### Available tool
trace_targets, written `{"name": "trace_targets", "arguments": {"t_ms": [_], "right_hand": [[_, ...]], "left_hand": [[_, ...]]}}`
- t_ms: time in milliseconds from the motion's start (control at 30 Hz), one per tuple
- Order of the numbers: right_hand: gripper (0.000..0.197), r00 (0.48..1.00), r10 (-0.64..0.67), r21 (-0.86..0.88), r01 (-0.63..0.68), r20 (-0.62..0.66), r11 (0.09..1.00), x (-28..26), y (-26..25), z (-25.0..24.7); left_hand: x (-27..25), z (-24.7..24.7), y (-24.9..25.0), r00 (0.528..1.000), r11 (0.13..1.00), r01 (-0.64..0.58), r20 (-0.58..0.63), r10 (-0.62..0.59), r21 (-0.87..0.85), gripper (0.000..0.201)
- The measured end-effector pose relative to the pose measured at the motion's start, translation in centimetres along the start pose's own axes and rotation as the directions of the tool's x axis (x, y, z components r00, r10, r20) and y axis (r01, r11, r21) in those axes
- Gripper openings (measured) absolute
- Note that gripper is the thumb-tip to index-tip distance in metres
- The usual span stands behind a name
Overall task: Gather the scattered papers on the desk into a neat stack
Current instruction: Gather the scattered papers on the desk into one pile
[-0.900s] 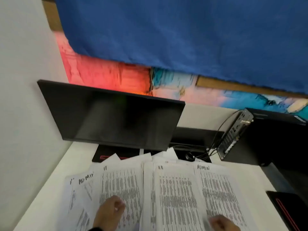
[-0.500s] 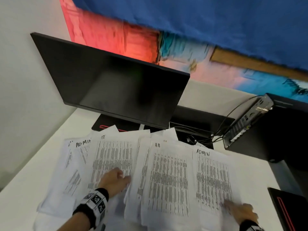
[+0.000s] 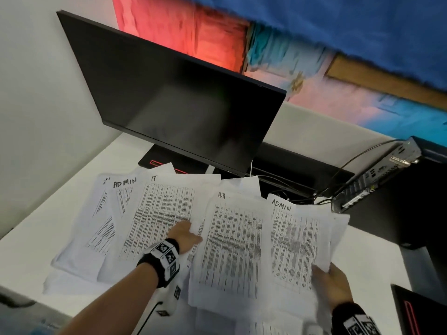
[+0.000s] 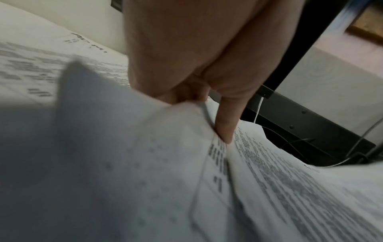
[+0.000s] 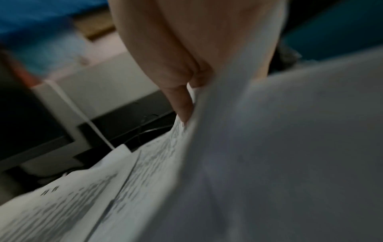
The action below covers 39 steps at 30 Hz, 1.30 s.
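Several printed papers lie fanned and overlapping on the white desk, marked by hand: an IT sheet, an HR sheet and an ADMIN sheet. My left hand is at the seam between the IT and HR sheets. In the left wrist view its thumb pinches a sheet edge, and paper hides the other fingers. My right hand holds the lower right edge of the ADMIN sheets, which are raised off the desk. Its thumb presses on top of the paper.
A dark monitor on a black base stands just behind the papers. Cables and a small computer box sit at the back right. A black object with a red line lies at the near right edge.
My left hand has slid right from the IT sheet to the HR sheet's edge. My right hand has gone from lying on the ADMIN sheet to gripping and raising its edge.
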State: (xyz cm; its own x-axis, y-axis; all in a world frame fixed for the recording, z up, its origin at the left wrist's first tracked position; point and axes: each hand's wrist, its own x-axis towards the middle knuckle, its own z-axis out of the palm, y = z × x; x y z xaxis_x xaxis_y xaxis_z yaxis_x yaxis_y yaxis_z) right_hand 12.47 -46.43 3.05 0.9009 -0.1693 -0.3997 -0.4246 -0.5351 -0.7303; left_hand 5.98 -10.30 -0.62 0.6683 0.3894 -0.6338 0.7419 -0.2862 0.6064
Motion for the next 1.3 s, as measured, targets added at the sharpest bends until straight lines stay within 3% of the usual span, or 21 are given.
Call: {"name": "trace_targets", "arguments": {"t_ms": [67, 167, 233, 300, 367, 433, 467, 533, 667, 733, 800, 933, 1033, 1133, 1200, 1300], "right_hand": [[0.011, 0.984, -0.139, -0.119, 0.126, -0.109, 0.985, -0.5, -2.1, -1.5], [0.015, 0.913, -0.364, -0.294, 0.303, -0.182, 0.907, -1.1, -4.2, -4.2], [0.019, 0.841, -0.478, -0.331, 0.388, -0.256, 0.860, -2.2, -6.1, -5.8], [0.028, 0.750, -0.573, -0.369, 0.456, -0.331, 0.810, -2.7, -7.5, -7.2], [0.029, 0.702, -0.559, -0.309, 0.466, -0.441, 0.829, -1.8, -7.1, -8.7], [0.027, 0.691, -0.485, -0.173, 0.472, -0.537, 0.864, -0.5, -6.3, -10.0], [0.031, 0.700, -0.441, -0.098, 0.473, -0.562, 0.875, -0.1, -6.1, -10.4], [0.038, 0.766, -0.356, 0.065, 0.457, -0.535, 0.887, 0.3, -5.9, -10.3], [0.029, 0.908, -0.253, 0.184, 0.327, -0.335, 0.927, -0.9, -6.5, -6.0], [0.022, 0.956, -0.171, 0.223, 0.225, -0.237, 0.948, -1.3, -5.1, -2.6], [0.029, 0.992, -0.074, 0.270, 0.101, -0.106, 0.958, -0.3, -2.4, 0.6], [0.045, 0.990, 0.099, 0.170, -0.115, 0.097, 0.979, 2.4, 2.1, 4.0], [0.068, 0.978, 0.154, 0.154, -0.175, 0.142, 0.972, 3.6, 2.6, 5.2], [0.087, 0.964, 0.180, 0.260, -0.228, 0.194, 0.938, 4.3, 2.3, 6.2], [0.080, 0.953, 0.161, 0.277, -0.232, 0.257, 0.932, 4.5, 2.2, 6.9], [0.045, 0.937, 0.184, 0.238, -0.259, 0.296, 0.936, 3.9, 1.8, 6.9]], "left_hand": [[0.1, -0.3, -0.4, 0.999, 1.000, -0.011, -0.042, 0.010, -0.022, 0.053], [0.0, -0.7, -1.3, 0.997, 0.996, -0.057, -0.063, 0.052, -0.069, 0.016], [-0.2, -0.6, -1.5, 0.994, 0.993, -0.083, -0.079, 0.076, -0.088, 0.007], [-0.5, -0.3, -1.3, 0.991, 0.990, -0.096, -0.102, 0.085, -0.107, 0.016], [-1.0, -0.1, -1.2, 0.991, 0.992, -0.072, -0.123, 0.059, -0.108, 0.021], [-1.0, 0.2, -1.3, 0.992, 0.991, -0.063, -0.116, 0.049, -0.117, 0.011], [-1.0, 0.2, -1.2, 0.993, 0.991, -0.062, -0.110, 0.049, -0.121, 0.016], [-1.2, 0.3, -1.0, 0.994, 0.988, -0.065, -0.094, 0.052, -0.140, 0.024], [-1.7, 1.2, -0.6, 0.998, 0.994, -0.067, -0.017, 0.065, -0.082, 0.060], [-2.2, 1.9, 0.1, 0.994, 0.993, -0.109, 0.020, 0.110, -0.053, 0.061], [-2.4, 2.6, 0.7, 0.990, 0.990, -0.141, -0.017, 0.141, -0.020, 0.056], [-2.1, 3.0, 1.0, 0.981, 0.992, -0.119, -0.159, 0.112, -0.036, 0.067], [-2.3, 3.6, 1.7, 0.994, 0.997, -0.081, -0.069, 0.082, 0.012, 0.085], [-3.0, 5.0, 3.1, 0.994, 0.983, -0.105, 0.024, 0.102, 0.152, 0.100], [-3.0, 6.0, 3.6, 0.991, 0.981, -0.109, 0.094, 0.095, 0.159, 0.105], [-2.7, 6.6, 3.6, 0.965, 0.979, -0.143, 0.240, 0.106, 0.143, 0.098]]}}
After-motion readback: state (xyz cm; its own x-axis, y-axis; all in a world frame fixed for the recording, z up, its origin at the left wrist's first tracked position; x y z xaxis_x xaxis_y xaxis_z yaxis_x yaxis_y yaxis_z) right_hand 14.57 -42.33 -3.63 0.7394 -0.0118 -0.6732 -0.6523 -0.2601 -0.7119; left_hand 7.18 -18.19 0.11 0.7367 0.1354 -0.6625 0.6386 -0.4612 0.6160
